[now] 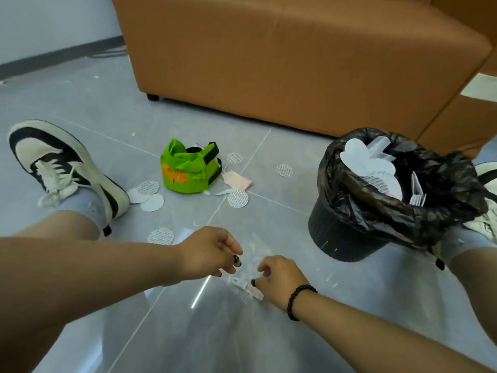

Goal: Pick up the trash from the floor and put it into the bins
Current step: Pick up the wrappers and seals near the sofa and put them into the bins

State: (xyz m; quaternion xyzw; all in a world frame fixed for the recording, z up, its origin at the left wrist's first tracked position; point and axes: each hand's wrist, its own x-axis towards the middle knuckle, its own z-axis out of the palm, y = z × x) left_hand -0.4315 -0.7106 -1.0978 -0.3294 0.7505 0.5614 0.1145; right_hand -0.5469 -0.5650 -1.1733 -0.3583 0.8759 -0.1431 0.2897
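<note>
Sofa point(295, 55) fills the upper frame; below it at right stands the black-lined bin point(376, 211), part-filled with paper, and at centre a green bag point(188, 168) among scattered round pads point(237, 198). At lower centre, left hand point(209, 251) and right hand point(279, 281), fingers curled, both pinch a clear plastic wrapper point(251, 261) on the floor tiles point(282, 195).

Glossy grey tiles on the floor point(269, 219), throwing back light. Clear crinkly plastic wrapper point(251, 267), thin and shiny. Black bin liner point(382, 211), wrinkled, glossy film. Green bag point(188, 168), matt woven-looking cloth. Sofa point(295, 63), smooth tan leather-like covering.
</note>
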